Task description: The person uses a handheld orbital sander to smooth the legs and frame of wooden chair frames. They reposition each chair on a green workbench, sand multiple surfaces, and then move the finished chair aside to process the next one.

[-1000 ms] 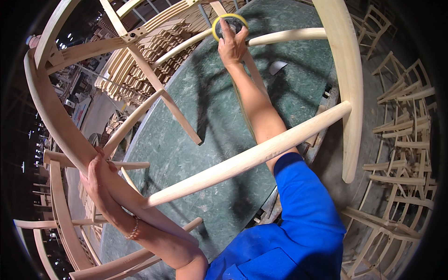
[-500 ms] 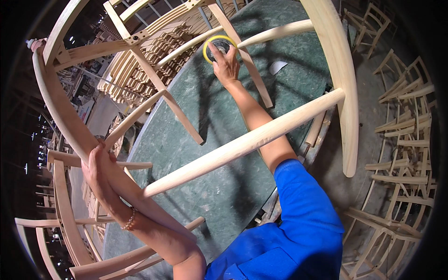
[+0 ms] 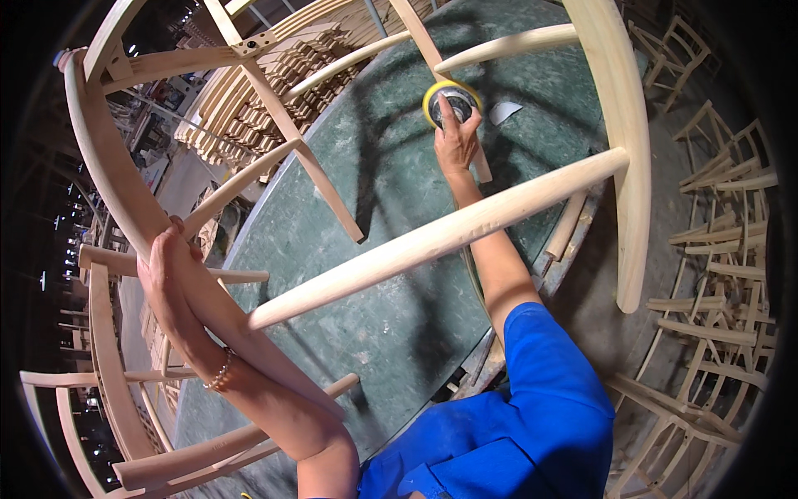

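Observation:
A pale wooden chair frame (image 3: 416,247) lies tipped over on a green table, with its legs and rungs spread across the view. My right hand (image 3: 456,151) reaches under the long near rung and holds a round disc sander (image 3: 464,95) with a yellow rim. The sander overlaps a slim wooden slat (image 3: 422,37) of the frame; I cannot tell whether its pad touches the wood. At the left, my left hand (image 3: 165,264) is wrapped around the thick curved leg (image 3: 112,170), with some fingertips hidden behind it.
The green table (image 3: 391,341) has a curved edge. A white paper scrap (image 3: 504,112) lies near the sander. Stacked wooden parts (image 3: 241,121) stand beyond the far-left edge. More chair frames (image 3: 104,358) are at the left, and several others (image 3: 715,324) stand on the floor at the right.
My right hand has moved the sander to the right and nearer to me, down along the slat. My left hand stays on the curved leg. The whole view has shifted slightly.

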### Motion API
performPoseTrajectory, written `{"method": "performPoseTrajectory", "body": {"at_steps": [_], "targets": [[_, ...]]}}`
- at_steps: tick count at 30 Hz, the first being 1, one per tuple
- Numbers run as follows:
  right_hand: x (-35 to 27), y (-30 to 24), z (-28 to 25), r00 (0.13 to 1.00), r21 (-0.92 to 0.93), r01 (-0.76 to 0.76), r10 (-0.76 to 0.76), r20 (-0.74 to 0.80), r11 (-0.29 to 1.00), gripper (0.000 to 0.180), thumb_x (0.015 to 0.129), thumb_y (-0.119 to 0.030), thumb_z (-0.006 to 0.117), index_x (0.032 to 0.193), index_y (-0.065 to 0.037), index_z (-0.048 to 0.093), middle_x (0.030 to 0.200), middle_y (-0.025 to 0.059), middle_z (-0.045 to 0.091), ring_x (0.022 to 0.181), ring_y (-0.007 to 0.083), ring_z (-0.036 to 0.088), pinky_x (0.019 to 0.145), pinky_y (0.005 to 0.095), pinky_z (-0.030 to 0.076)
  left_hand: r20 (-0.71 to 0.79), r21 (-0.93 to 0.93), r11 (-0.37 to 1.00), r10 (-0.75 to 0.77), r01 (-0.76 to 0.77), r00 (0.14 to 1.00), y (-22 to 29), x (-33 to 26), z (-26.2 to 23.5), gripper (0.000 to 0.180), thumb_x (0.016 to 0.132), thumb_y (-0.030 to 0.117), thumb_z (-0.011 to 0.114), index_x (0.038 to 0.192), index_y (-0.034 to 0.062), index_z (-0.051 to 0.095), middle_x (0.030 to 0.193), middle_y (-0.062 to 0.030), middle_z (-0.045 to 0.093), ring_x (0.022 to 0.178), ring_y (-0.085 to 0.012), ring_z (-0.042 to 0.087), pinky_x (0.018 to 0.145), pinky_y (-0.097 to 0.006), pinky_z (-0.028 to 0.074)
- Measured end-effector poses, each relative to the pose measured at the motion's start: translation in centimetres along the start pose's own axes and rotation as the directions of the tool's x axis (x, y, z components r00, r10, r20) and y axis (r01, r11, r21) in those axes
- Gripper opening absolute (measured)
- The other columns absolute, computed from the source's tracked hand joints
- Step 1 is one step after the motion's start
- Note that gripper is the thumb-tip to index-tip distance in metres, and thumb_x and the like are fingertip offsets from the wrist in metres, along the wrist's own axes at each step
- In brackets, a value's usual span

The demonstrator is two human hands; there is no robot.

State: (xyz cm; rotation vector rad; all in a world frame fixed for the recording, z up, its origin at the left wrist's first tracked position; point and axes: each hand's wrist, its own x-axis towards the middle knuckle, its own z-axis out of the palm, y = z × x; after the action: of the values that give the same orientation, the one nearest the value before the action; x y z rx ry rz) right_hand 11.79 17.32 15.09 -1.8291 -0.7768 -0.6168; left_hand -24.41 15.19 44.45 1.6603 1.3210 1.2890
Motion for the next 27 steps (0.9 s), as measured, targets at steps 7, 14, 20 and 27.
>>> {"method": "performPoseTrajectory", "body": {"at_steps": [7, 14, 20, 27], "targets": [[-4.3, 1.1, -1.8, 1.0, -0.022, 0.022, -0.022, 0.012, 1.0, 0.086, 0.066, 0.006, 0.073, 0.139, -0.029, 0.043, 0.12, 0.0243, 0.036, 0.104, 0.0478, 0.051, 0.085, 0.0504, 0.047, -0.009, -0.053, 0.997, 0.052, -0.052, 0.999, 0.3, 0.7, 0.2, 0.041, 0.075, 0.037, 0.066, 0.097, 0.0031, 0.06, 0.069, -0.0052, 0.052, 0.059, -0.0123, 0.05, 0.053, -0.025, 0.039], [-10.6, -1.6, -6.4, 0.938, 0.231, -0.251, 0.178, 0.297, 0.94, 0.086, 0.07, -0.02, 0.077, 0.144, -0.017, 0.034, 0.119, 0.0233, 0.05, 0.113, 0.0411, 0.049, 0.096, 0.0473, 0.039, 0.008, 0.042, 0.999, -0.022, 0.022, 1.0, 0.3, 0.8, -0.6, 0.041, 0.075, 0.04, 0.068, 0.093, 0.0041, 0.061, 0.071, -0.0062, 0.055, 0.059, -0.0129, 0.051, 0.054, -0.026, 0.04], [-18.2, -4.5, -13.8, 0.781, 0.269, -0.417, 0.19, 0.595, 0.868, 0.081, 0.068, -0.011, 0.075, 0.14, -0.019, 0.038, 0.116, 0.0188, 0.053, 0.11, 0.0368, 0.053, 0.093, 0.0436, 0.045, 0.065, -0.006, 1.0, 0.023, -0.023, 0.998, -2.2, 1.9, -1.3, 0.046, 0.078, 0.044, 0.064, 0.103, 0.0063, 0.067, 0.081, -0.0049, 0.058, 0.072, -0.0123, 0.053, 0.063, -0.025, 0.042], [-25.0, -6.4, -18.7, 0.703, 0.335, -0.429, 0.077, 0.707, 0.839, 0.067, 0.069, -0.007, 0.073, 0.129, -0.013, 0.044, 0.119, 0.0161, 0.052, 0.114, 0.0358, 0.05, 0.097, 0.0427, 0.042, 0.112, -0.099, 0.974, 0.215, -0.204, 0.97, -3.9, 1.8, -3.2, 0.042, 0.082, 0.039, 0.064, 0.107, 0.0048, 0.068, 0.091, -0.0058, 0.062, 0.085, -0.0146, 0.056, 0.075, -0.025, 0.042]]}}
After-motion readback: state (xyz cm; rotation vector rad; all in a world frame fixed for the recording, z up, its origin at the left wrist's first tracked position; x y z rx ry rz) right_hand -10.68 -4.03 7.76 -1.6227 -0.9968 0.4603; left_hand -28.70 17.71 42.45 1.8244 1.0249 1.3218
